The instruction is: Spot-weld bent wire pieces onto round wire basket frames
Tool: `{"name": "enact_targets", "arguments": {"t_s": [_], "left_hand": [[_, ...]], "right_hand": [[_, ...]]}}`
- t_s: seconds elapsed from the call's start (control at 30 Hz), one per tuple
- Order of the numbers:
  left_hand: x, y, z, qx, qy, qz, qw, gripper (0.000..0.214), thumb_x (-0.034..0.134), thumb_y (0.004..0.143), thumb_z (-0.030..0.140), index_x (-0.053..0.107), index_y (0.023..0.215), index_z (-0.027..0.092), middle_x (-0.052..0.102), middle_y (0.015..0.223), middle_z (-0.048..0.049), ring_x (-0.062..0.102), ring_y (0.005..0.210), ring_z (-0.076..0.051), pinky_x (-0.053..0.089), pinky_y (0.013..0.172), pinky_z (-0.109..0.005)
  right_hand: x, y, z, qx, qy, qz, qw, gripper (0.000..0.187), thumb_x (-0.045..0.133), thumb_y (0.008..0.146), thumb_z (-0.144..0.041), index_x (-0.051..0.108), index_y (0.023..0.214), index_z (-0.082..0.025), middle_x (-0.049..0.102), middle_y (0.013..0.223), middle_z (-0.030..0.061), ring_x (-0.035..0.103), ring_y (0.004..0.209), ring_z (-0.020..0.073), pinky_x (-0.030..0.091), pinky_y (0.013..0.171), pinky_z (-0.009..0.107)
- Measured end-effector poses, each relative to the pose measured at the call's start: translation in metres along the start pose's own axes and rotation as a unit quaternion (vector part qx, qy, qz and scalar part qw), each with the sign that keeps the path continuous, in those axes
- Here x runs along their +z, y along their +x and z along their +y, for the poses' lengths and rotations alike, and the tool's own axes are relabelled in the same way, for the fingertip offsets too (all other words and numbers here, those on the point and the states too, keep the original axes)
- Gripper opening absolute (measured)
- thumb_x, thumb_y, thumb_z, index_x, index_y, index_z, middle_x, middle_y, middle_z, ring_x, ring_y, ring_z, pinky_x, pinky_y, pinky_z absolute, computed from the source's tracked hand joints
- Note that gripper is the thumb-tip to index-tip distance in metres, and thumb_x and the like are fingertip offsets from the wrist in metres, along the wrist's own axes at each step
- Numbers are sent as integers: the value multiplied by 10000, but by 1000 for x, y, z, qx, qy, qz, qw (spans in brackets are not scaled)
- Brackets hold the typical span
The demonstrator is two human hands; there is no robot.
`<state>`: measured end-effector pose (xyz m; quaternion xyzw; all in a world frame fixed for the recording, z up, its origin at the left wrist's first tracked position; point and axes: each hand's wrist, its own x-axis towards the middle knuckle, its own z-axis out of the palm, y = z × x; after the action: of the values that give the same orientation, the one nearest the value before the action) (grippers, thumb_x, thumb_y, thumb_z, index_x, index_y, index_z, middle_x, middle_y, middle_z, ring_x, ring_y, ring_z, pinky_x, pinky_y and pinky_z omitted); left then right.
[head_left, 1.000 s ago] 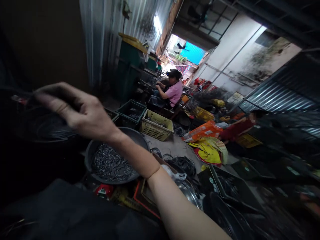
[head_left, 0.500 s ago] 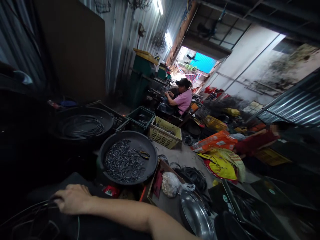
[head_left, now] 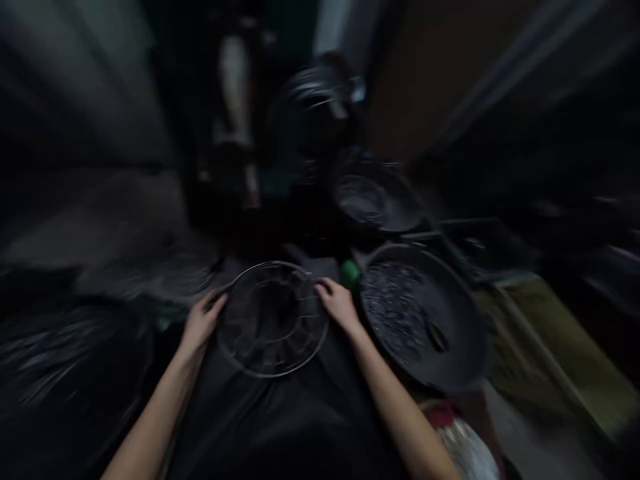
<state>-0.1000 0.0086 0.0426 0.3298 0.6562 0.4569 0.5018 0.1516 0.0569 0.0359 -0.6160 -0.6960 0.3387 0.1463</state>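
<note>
Left hand [head_left: 201, 323] and right hand [head_left: 339, 304] hold a wire frame [head_left: 274, 341] (round), facing up.

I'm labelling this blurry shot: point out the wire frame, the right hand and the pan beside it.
Wire frame [head_left: 273, 375], head view: near side of outer rim.
Right hand [head_left: 341, 308], head view: back of the hand.
Pan [head_left: 461, 330], head view: bare inside.

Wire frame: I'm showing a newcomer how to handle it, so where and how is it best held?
Probably by the outer rim of the wire frame, coming from its left and right sides, where the left hand and right hand pinch it. It is wide and round, with an open-looking middle, so its thin rim seems the surest grip.
</note>
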Motion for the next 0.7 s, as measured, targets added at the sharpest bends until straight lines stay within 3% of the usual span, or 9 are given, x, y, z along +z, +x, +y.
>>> {"name": "enact_targets", "arguments": {"t_s": [0.07,0.13,0.23,0.37,0.6,0.7], "left_hand": [[-33,-25,-18,-22,-40,50,998,395,666,776,436,631,1022,128,636,1011,-69,598,938,-195,500,823,-311],[-45,-40,-29,-35,-112,53,992,464,759,667,424,656,1014,133,655,905,-54,607,859,-166,491,760,-243],[-42,-45,-33,-80,-211,34,974,589,803,595,401,635,1094,136,616,756,-17,576,642,-102,460,576,-189],[-33,-42,-22,-97,-206,-1,974,568,702,694,505,641,1104,116,574,640,0,459,441,-48,340,406,-156],[-31,-31,-20,-97,-222,-47,969,487,683,737,455,652,1077,108,636,664,-35,429,418,-33,279,392,-148],[-31,-28,-23,-107,-222,-55,968,430,679,747,445,666,1005,101,626,647,-31,436,406,-30,252,380,-151]], "right_hand": [[5,-6,11,-3,24,-18,1000,379,403,884,-368,626,1093,-143,665,1093,123,611,1004,241,453,892,389],[7,-16,21,18,90,15,996,411,487,829,-478,654,1031,-162,683,1047,104,618,985,249,463,880,385],[5,-36,31,42,125,28,991,429,556,769,-531,678,975,-175,694,1019,97,623,975,256,466,885,391],[5,-45,29,43,126,54,990,419,577,747,-538,690,932,-179,701,973,92,635,931,253,486,849,382],[8,-35,16,24,133,154,979,364,560,776,-496,664,885,-164,690,881,91,638,837,225,504,796,358],[5,-34,18,-7,127,147,981,335,561,791,-474,659,871,-164,678,848,80,633,802,211,508,764,340]]}}
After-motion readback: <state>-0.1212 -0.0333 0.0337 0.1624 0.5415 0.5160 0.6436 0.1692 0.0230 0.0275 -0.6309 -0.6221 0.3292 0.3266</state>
